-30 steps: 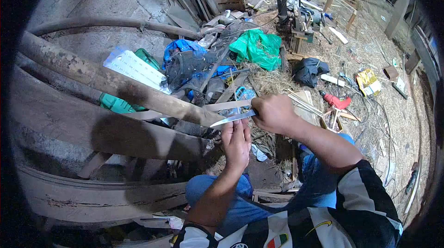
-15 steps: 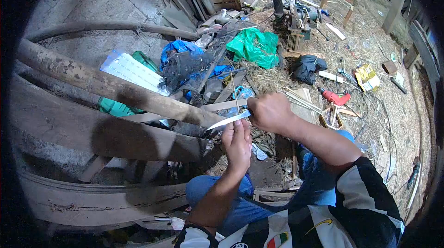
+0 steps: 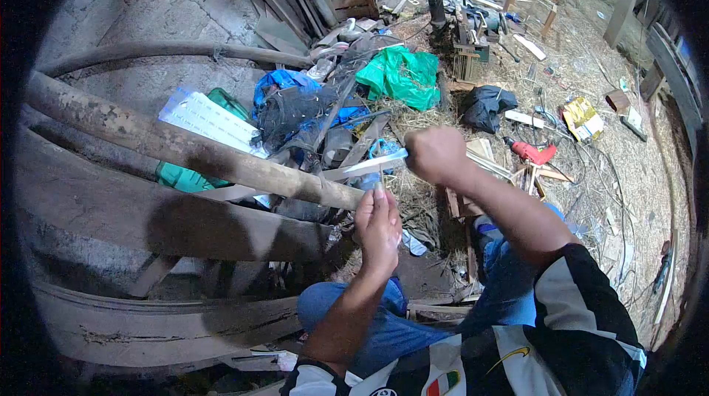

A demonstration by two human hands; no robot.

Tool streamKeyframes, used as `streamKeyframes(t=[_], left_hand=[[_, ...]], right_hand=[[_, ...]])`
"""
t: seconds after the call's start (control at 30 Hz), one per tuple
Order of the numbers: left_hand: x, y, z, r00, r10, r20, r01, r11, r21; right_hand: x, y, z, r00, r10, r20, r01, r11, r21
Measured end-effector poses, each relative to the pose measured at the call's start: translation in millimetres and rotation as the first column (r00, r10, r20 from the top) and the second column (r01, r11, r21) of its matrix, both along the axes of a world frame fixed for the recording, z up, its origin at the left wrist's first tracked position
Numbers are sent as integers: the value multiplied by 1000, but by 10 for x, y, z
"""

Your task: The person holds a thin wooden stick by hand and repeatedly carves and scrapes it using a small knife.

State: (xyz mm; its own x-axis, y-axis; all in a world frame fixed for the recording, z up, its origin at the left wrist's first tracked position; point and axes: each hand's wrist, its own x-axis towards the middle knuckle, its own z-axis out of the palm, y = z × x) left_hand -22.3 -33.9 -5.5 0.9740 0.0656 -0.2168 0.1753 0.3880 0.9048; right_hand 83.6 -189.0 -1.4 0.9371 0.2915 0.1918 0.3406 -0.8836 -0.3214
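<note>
Thin stick [image 3: 381, 174] sits pinched between left fingers [image 3: 379, 205].

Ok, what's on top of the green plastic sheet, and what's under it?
On the green plastic sheet there are small pale bits, probably straw. Loose straw shows just past its near edge. Whatever lies underneath is covered and can't be seen.

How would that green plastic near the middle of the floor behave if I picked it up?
The green plastic would probably be floppy, given its loose creases. It looks thin, so it is likely light for its size. Lying spread and crumpled, it seems unlikely to roll if pushed.
</note>
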Motion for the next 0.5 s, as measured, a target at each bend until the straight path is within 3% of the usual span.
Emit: streamKeyframes(t=[0.3, 0.43, 0.5], left_hand=[[-82, -93, -46, 999, -54, -8, 54, 995, 78], [6, 13, 62, 997, -1, -78, 3, 1000, 24], [64, 99, 20, 999, 11, -37, -13, 998, -64]], right_hand=[[471, -395, -67, 956, -284, -67, 286, 958, 15], [236, -305, 42, 974, -225, -42, 228, 963, 144], [94, -235, 144, 996, -81, 33, 65, 934, 350]])
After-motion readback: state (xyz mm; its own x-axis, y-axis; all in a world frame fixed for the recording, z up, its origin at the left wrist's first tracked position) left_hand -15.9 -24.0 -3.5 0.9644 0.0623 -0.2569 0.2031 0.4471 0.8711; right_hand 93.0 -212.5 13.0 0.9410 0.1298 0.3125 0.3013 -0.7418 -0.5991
